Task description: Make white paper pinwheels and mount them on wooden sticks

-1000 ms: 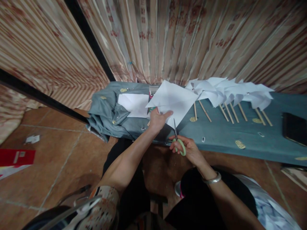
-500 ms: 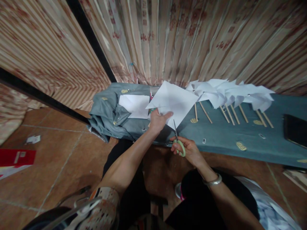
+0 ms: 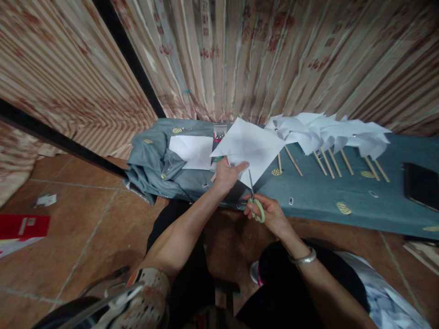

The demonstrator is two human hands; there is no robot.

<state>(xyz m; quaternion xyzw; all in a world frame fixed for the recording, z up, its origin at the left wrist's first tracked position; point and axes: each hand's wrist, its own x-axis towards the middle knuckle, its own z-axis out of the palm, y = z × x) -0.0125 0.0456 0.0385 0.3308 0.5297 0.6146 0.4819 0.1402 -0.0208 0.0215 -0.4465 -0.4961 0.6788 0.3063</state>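
Observation:
A square white sheet of paper (image 3: 252,144) is held up over the cloth-covered bench, one corner pointing down toward me. My left hand (image 3: 227,175) grips its lower left side, thumb on top and the other fingers hidden beneath. In my right hand (image 3: 269,211) is a pair of scissors (image 3: 258,210) with pale green handles. Their blades lie at the sheet's near corner, pointing away from me; how far apart they are is hard to tell. A cut at that corner cannot be made out clearly.
Several white paper pinwheels (image 3: 312,130) on wooden sticks lie to the right on the grey-green cloth (image 3: 308,196). Beyond them is a dark phone or tablet (image 3: 421,185). More white paper (image 3: 195,151) lies left, beside a small box (image 3: 219,130). A black pole (image 3: 133,64) stands before the curtain.
The paper has shifted slightly down and right, showing more of the small box behind it. Both hands keep their grip, and the scissors stay at the near corner.

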